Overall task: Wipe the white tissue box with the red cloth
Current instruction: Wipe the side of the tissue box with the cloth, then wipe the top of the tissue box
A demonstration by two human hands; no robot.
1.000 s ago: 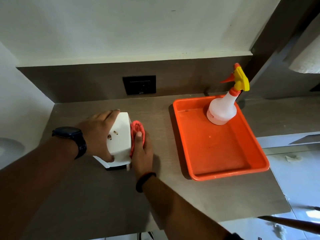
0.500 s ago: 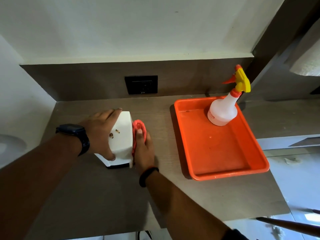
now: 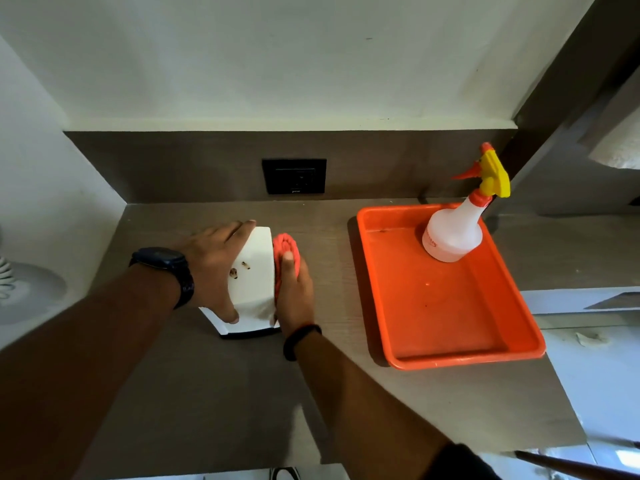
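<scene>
The white tissue box (image 3: 255, 278) stands tipped on its edge on the brown counter, left of centre. My left hand (image 3: 211, 268) grips it from the left, fingers over the far end and thumb at the near end. The bunched red cloth (image 3: 286, 250) is pressed flat against the box's right side by my right hand (image 3: 294, 292), whose fingers cover most of the cloth. Two small holes show on the box's upward face.
An orange tray (image 3: 450, 323) lies to the right on the counter with a white spray bottle (image 3: 453, 230) with a yellow trigger standing in its far corner. A black wall socket (image 3: 294, 176) sits on the back panel. The counter's front edge runs close to my forearms.
My right hand and the red cloth stay pressed on the box's right side, sliding slightly along it. My left hand keeps the same grip on the box.
</scene>
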